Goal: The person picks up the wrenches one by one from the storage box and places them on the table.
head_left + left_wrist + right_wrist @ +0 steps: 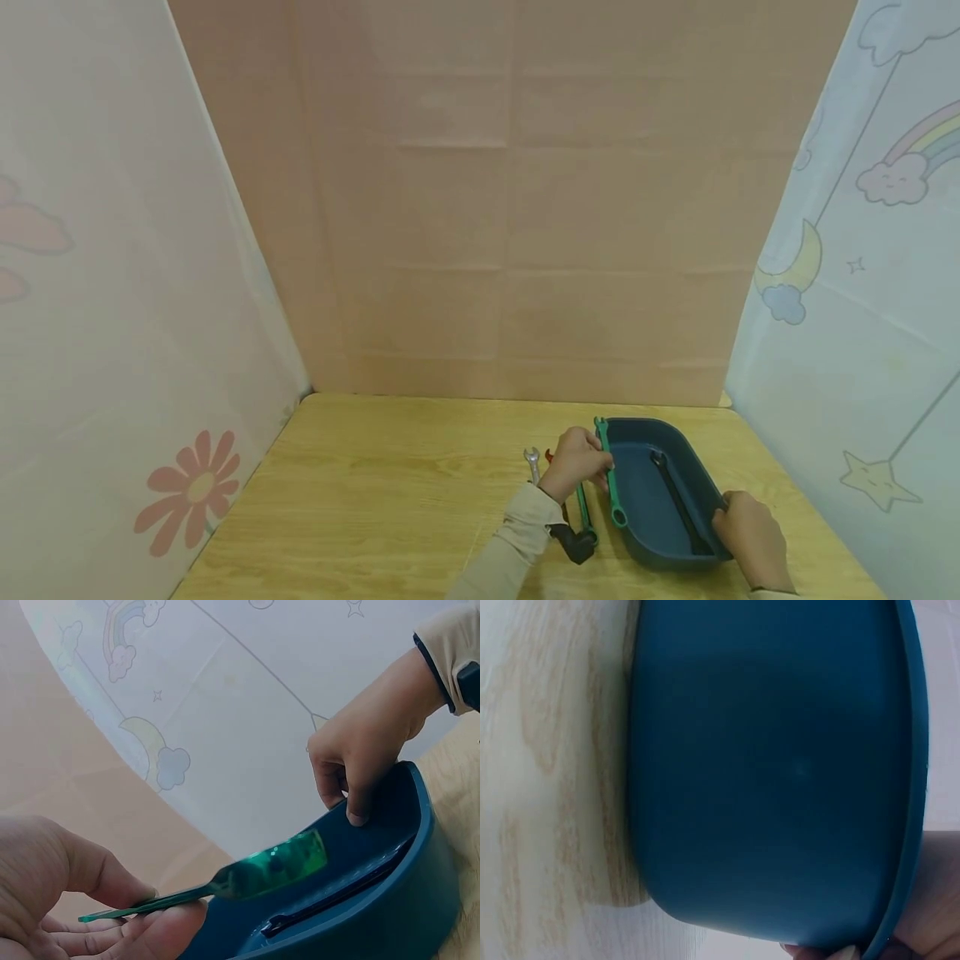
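Observation:
My left hand [576, 460] pinches a green wrench [611, 479] between thumb and fingers, over the left rim of a dark blue bin [641, 533]. In the left wrist view the green wrench [270, 866] points toward the bin's inside. My right hand [750, 533] grips the bin's right rim near its front corner, thumb on the inner side. A black wrench [678, 500] lies lengthwise inside the bin. The right wrist view is mostly filled by the bin's outer wall [772, 780].
Left of the bin, on the wooden table [360, 492], lie a silver-ended wrench [532, 458], another green wrench [584, 508], a black-ended tool [576, 546] and something red, partly hidden by my left arm. Printed cloth walls [847, 333] flank the table.

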`<state>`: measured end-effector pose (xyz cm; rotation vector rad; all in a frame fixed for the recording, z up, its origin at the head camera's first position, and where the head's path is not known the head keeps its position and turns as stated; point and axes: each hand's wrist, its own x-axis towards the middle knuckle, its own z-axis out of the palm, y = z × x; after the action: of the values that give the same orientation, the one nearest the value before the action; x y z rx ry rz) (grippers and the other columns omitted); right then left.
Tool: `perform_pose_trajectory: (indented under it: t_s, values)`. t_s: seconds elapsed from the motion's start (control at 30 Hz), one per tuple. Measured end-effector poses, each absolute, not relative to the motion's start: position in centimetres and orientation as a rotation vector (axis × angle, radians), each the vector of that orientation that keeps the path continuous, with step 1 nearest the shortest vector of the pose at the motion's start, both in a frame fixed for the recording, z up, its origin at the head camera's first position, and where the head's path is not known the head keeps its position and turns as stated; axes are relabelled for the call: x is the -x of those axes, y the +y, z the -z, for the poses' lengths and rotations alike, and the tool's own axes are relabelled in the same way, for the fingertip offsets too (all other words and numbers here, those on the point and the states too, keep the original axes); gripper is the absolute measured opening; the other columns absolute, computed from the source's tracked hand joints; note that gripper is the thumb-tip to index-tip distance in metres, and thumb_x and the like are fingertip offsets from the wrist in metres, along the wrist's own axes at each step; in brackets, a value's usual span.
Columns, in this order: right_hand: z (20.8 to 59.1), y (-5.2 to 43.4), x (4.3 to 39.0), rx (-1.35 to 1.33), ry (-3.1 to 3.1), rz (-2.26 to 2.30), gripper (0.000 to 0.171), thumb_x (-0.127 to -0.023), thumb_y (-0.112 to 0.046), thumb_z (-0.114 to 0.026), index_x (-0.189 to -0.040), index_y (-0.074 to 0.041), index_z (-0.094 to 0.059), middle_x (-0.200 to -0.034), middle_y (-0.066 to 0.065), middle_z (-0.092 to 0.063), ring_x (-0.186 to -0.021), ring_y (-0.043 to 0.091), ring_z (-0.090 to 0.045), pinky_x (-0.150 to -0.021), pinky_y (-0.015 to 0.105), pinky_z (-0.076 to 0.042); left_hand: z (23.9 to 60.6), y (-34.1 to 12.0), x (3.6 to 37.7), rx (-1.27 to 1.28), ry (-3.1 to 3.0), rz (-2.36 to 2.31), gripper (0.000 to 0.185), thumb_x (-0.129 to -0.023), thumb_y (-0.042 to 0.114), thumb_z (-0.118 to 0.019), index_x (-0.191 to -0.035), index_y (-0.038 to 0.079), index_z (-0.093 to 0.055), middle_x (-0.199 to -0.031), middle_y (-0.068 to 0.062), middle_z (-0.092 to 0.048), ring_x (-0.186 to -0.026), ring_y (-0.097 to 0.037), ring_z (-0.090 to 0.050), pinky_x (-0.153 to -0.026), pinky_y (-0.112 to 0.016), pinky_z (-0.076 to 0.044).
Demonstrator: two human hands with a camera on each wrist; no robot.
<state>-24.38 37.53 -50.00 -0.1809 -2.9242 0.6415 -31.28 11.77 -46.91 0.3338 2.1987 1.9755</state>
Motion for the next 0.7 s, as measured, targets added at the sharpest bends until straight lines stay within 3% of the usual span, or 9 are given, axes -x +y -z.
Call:
perform_pose_trajectory:
  t_s: [0.13, 0.27, 0.47, 0.7]
  values:
    - [50.0, 37.6, 24.4, 0.19, -2.944, -0.652, 0.021, -0.084, 0.001, -0.053, -0.065, -0.006, -0.048, -0.058, 0.001, -0.049, -0.053, 0.019, -0.047, -0.045, 0.036, -0.04, 47.1, 11.5, 31.2, -0.348, 2.206, -1.985, 0.035, -0.085, -0.009, -0.068, -0.066, 0.012, -0.047, -0.052, -0.006, -0.063, -0.042, -0.023, -0.062, -0.062, -0.054, -0.058]
    - [50.0, 37.6, 24.4, 0.187, -2.946, -0.654, 0.019, -0.085, 0.001, -0.053, -0.066, -0.005, -0.051, -0.06, 0.002, -0.052, -0.054, 0.019, -0.049, -0.045, 0.037, -0.041, 46.9, 11.2, 31.2, -0.33, 2.222, -1.978, 0.024, -0.085, -0.007, -0.068, -0.072, 0.007, -0.055, -0.054, -0.006, -0.064, -0.041, -0.019, -0.061, -0.057, -0.044, -0.06]
    - [49.7, 37.5, 24.4, 0.196, -2.942, -0.661, 0.021, -0.085, 0.001, -0.053, -0.066, -0.006, -0.05, -0.059, 0.002, -0.051, -0.054, 0.019, -0.049, -0.045, 0.037, -0.041, 47.2, 10.7, 31.3, -0.32, 2.226, -1.982, 0.013, -0.085, -0.006, -0.068, -0.086, 0.003, -0.059, -0.057, -0.012, -0.065, -0.042, -0.022, -0.062, -0.052, -0.03, -0.057]
    - [49.7, 37.6, 24.3, 0.205, -2.958, -0.674, 0.018, -0.085, 0.001, -0.052, -0.067, -0.004, -0.051, -0.061, 0.003, -0.053, -0.055, 0.019, -0.051, -0.046, 0.037, -0.042, 47.2, 10.2, 31.3, -0.32, 2.226, -1.993, 0.014, -0.085, -0.007, -0.067, -0.094, -0.002, -0.059, -0.063, -0.021, -0.067, -0.046, -0.029, -0.066, -0.051, -0.029, -0.057]
